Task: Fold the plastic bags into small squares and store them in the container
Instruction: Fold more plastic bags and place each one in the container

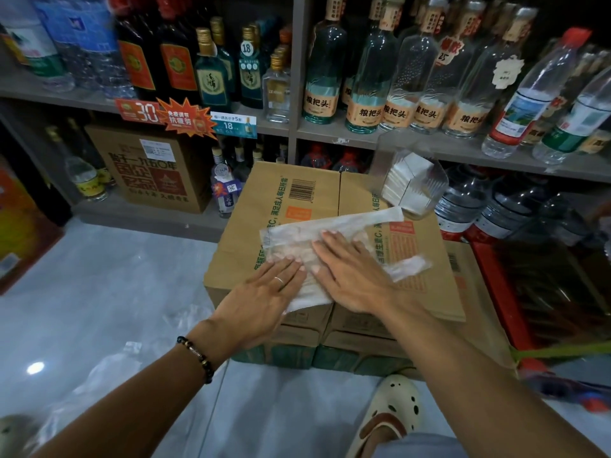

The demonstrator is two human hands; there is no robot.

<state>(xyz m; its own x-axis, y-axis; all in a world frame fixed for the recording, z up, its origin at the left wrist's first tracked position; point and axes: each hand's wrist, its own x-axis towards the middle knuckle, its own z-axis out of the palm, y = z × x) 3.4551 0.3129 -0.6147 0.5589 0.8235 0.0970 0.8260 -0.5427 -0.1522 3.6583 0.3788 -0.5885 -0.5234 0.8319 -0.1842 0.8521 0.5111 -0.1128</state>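
A translucent plastic bag [297, 256] lies flat on top of a cardboard box [251, 226] that stands on the pale tiled floor [115, 276] in front of a shelf [363, 137]. Both hands are spread with straight fingers and pressed palm-down on the bag: the left hand [261, 299] covers its near left corner, with a ring on one finger and a beaded bracelet [196, 357] on the wrist, and the right hand [350, 276] lies across its middle. The bag's two handles point to the right, one [380, 216] along the far edge and one [410, 266] along the near edge, past the right hand. At the far right corner of the box stands a clear container [426, 190], tilted, with a stack of white folded squares [403, 176] inside it; it is just beside the far handle. The shelf behind is crowded with clear liquor bottles [363, 77] bearing orange labels, dark bottles [175, 54] to the left, and water bottles [529, 94] to the right, with price tags [185, 117] on the shelf edge. A second carton [152, 166] sits on the lower shelf to the left. More loose plastic bags [99, 375] lie on the floor at the lower left, and a cream clog [390, 414] is at the bottom, near the box.
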